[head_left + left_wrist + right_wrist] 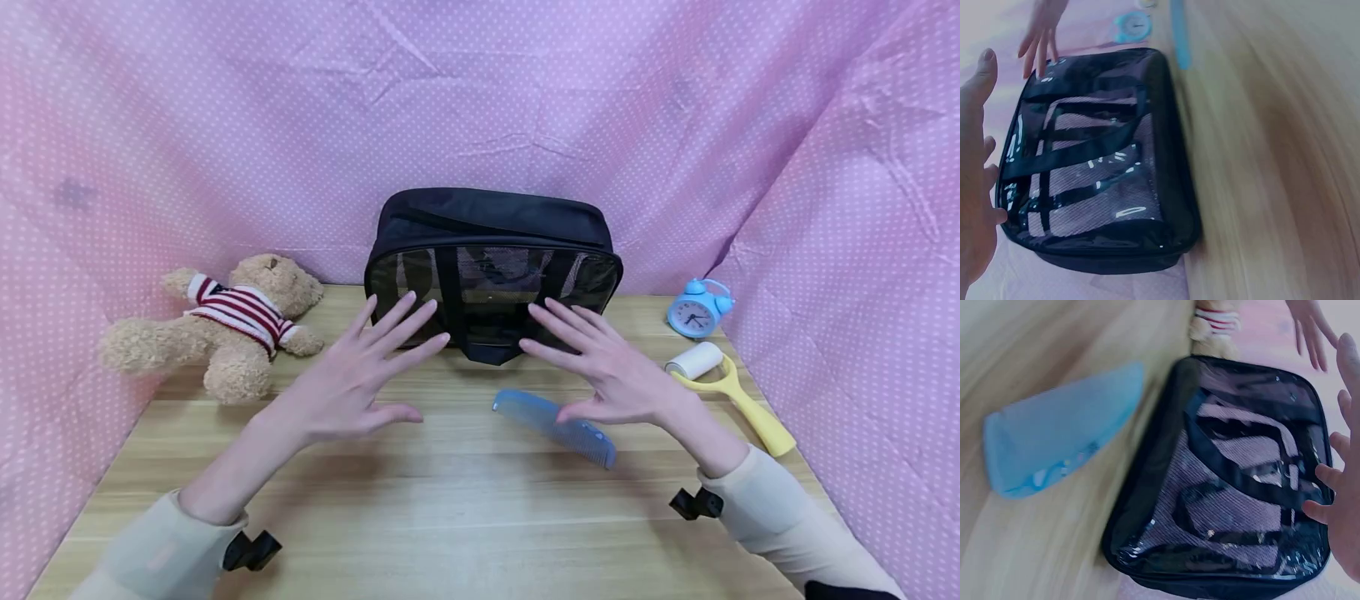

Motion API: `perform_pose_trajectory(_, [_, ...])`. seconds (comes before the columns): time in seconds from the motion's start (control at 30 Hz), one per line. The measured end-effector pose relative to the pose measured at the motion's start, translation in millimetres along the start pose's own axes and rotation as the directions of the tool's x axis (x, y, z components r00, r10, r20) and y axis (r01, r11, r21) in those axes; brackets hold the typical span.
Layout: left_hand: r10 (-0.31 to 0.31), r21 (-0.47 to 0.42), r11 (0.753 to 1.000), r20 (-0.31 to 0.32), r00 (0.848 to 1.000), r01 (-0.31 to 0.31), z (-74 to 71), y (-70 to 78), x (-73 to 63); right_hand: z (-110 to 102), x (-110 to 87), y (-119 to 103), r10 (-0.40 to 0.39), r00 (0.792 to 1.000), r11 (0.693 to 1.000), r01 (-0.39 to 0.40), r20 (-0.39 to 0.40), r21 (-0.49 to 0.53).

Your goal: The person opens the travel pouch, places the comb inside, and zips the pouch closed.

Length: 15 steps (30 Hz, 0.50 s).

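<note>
Closest to me there's a pair of cream sleeves (pixel 161 542), each with a little black gadget (pixel 251 552) at the cuff, out over a wood-grain table (pixel 420 525). Past the cuffs, the left hand (pixel 356 379) and the right hand (pixel 618 379) are both palm-down-ish, fingers spread wide and pretty much straight, thumbs pointing in at each other. A blue see-through comb (pixel 528 410) lies at a slant on the table below the right hand, right end nearer the person, and that thumb overlaps it in the head view. Over on the right edge is a yellow handle (pixel 753 408) with a white roller (pixel 693 361) at its far end. Across on the left, a teddy bear (pixel 232 333) in a red-and-white striped top is lying down. The black bag (pixel 491 292) with clear panels and a strap handle sits at the back middle, just beyond the fingertips; honestly can't tell if any finger touches it. Blue alarm clock (pixel 693 315) behind the roller, then pink polka-dot cloth (pixel 487 100) hanging behind everything.
</note>
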State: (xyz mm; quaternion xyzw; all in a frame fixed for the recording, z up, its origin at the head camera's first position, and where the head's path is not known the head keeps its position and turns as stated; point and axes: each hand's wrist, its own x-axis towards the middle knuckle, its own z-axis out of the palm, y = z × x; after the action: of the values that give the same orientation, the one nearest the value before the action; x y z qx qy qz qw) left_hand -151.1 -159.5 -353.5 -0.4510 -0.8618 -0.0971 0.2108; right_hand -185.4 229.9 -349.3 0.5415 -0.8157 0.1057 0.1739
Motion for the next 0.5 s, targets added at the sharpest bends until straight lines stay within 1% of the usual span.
perform_pose_trajectory(0.07, [-0.018,-0.013,1.000,-0.042,0.999,0.017,-1.4,-1.4,0.4,-3.5,-0.6,2.8,0.015,0.999,1.000,-0.014,-0.046,0.026])
perform_pose_trajectory(0.2, [-0.057,-0.028,0.998,-0.086,0.995,0.055,-3.7,-2.9,0.8,-9.0,-2.5,7.9,0.037,0.992,0.997,-0.029,-0.123,0.066])
perform_pose_trajectory(0.3, [-0.088,-0.035,0.996,-0.120,0.989,0.084,-5.5,-4.1,0.1,-12.4,-3.8,11.5,0.051,0.978,0.995,-0.033,-0.202,0.094])
perform_pose_trajectory(0.33, [-0.100,-0.041,0.995,-0.136,0.986,0.095,-5.8,-4.9,-0.1,-13.7,-4.3,12.8,0.060,0.969,0.993,-0.033,-0.241,0.115])
perform_pose_trajectory(0.4, [-0.127,-0.053,0.991,-0.176,0.976,0.120,-6.1,-6.7,-0.4,-15.9,-4.8,15.4,0.089,0.939,0.986,-0.037,-0.331,0.161])
perform_pose_trajectory(0.43, [-0.143,-0.061,0.989,-0.200,0.969,0.134,-6.2,-7.6,-0.6,-17.2,-5.0,16.4,0.111,0.919,0.982,-0.043,-0.378,0.184])
perform_pose_trajectory(0.5, [-0.175,-0.078,0.984,-0.246,0.953,0.160,-6.1,-9.4,-0.6,-19.2,-4.8,18.8,0.159,0.864,0.972,-0.052,-0.477,0.230])
